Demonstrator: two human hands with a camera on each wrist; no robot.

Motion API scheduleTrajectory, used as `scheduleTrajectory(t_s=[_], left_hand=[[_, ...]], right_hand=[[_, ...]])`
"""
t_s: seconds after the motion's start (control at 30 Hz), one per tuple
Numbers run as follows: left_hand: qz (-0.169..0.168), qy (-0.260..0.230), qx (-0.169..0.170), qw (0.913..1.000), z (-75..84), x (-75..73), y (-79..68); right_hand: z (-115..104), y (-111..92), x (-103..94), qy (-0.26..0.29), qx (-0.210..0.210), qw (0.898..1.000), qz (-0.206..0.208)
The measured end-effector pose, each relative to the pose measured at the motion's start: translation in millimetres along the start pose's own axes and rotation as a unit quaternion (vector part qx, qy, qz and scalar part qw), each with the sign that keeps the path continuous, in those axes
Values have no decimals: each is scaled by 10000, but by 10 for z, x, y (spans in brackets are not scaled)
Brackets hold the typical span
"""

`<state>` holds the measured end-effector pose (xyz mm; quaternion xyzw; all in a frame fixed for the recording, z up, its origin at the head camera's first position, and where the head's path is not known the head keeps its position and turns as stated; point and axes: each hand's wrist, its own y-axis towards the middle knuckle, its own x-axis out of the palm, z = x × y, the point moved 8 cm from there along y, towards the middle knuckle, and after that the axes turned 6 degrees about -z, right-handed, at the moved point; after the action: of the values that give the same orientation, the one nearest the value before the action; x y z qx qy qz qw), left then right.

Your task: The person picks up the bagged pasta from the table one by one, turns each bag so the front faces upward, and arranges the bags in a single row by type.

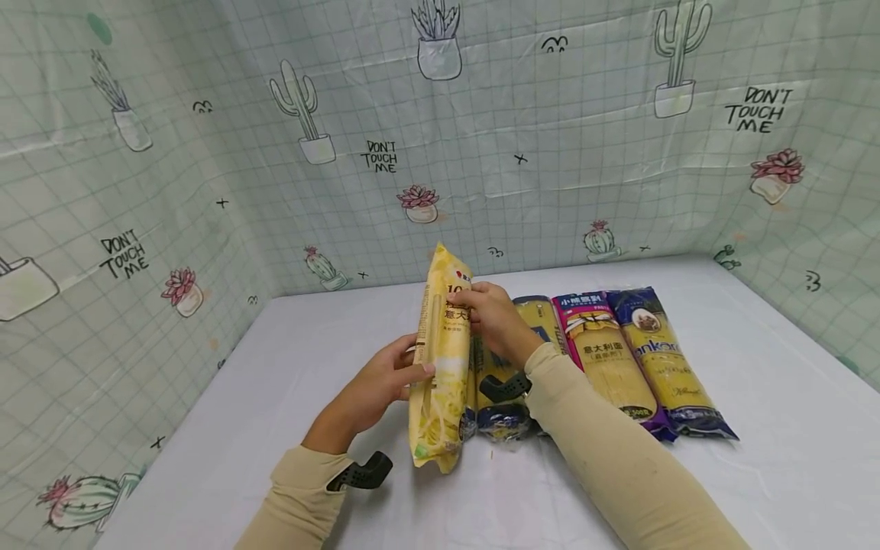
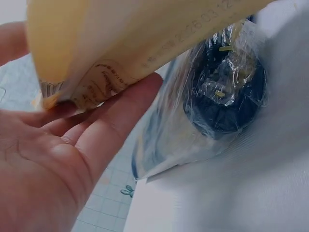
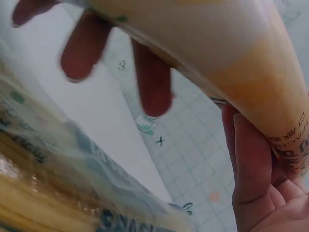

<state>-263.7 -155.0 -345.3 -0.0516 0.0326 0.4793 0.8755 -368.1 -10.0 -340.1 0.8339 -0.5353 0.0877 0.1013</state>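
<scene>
A yellow bag of spaghetti (image 1: 447,416) is held up, tilted on its long side, above the white table. My left hand (image 1: 376,382) grips its lower left side, thumb across the front and fingers behind, partly hidden. The right hand (image 1: 500,319) pinches the upper right edge, thumb on the printed front. In the left wrist view, the bag (image 2: 130,43) lies over the fingers of the left hand (image 2: 53,159). In the right wrist view, the right hand (image 3: 263,179) holds the bag's (image 3: 227,53) printed end, and left fingertips (image 3: 154,92) show beneath it.
Right of the held bag, several pasta bags lie side by side on the table (image 1: 302,344): a blue-and-yellow one (image 1: 505,420) partly behind the right arm, a pink-and-purple one (image 1: 612,359), and a dark-blue-and-yellow one (image 1: 670,351). A cactus-print curtain (image 1: 481,153) stands behind.
</scene>
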Motion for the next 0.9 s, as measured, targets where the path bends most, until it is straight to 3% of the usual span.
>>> scheduleTrajectory(t_s=[0.17,0.33,0.53,0.73,0.9], left_hand=[[-59,566,-297,9979,-16,24,-5],[34,1259,-600,9902,-33,29,-30],[-22,1461,-697,9868,-42,55,-43],[-177,1467,-391,9882,5,108,-23],[-22,1414,-166,9898,30,97,-34]], right_hand=[[-83,-8,-125,-96,-80,9991,393],[-148,-21,-285,-200,-168,9961,844],[-162,-24,-380,-194,-116,9943,1041],[-177,-25,-391,-198,-53,9941,1061],[-172,-29,-381,-172,109,9950,979]])
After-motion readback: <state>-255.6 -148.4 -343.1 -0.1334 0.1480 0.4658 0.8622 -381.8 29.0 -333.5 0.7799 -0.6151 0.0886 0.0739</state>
